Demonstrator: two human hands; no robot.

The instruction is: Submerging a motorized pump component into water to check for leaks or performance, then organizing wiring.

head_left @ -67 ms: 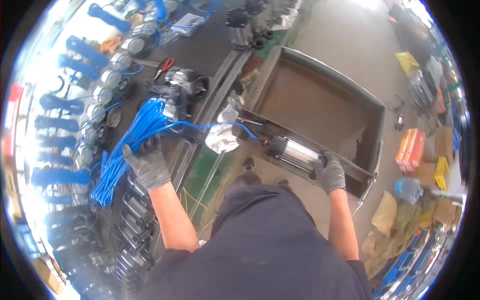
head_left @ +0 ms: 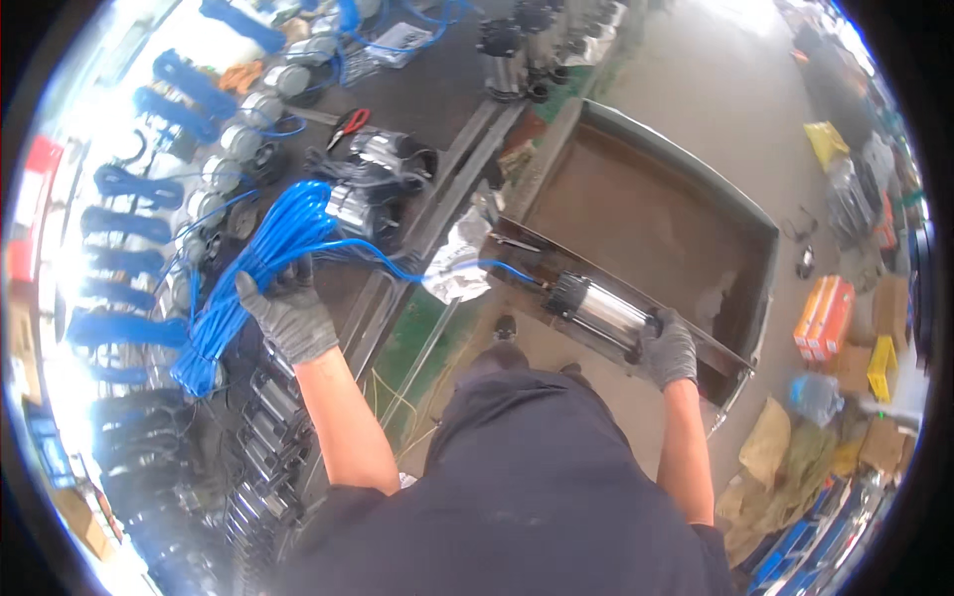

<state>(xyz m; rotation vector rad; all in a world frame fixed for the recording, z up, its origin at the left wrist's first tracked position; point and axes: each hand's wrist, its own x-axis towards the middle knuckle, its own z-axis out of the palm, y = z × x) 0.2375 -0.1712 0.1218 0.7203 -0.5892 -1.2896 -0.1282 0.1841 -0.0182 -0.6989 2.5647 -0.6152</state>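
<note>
My left hand (head_left: 290, 320), in a grey glove, is closed round the underside of a thick coil of blue cable (head_left: 260, 260). One strand of that cable runs right to a shiny steel cylindrical pump (head_left: 606, 312) with black ends. The pump lies tilted over the near edge of a metal tank (head_left: 686, 343). My right hand (head_left: 668, 350), also gloved, grips its right end; part of the fingers is hidden behind it. Brownish water (head_left: 636, 214) fills the tank. A crumpled white wrapper (head_left: 459, 260) lies under the cable between bench and tank.
On the dark bench (head_left: 412, 99) at left lie red-handled scissors (head_left: 350, 124), more steel pumps (head_left: 363, 204) and several blue cable coils (head_left: 126, 223). Upright pumps (head_left: 505, 60) stand at the far end. Orange-white boxes (head_left: 825, 316) and a water jug (head_left: 815, 395) are on the floor at right.
The whole scene has shifted slightly right in view as my head turned. The cable coil has tilted a little and risen; both hands keep their grips.
</note>
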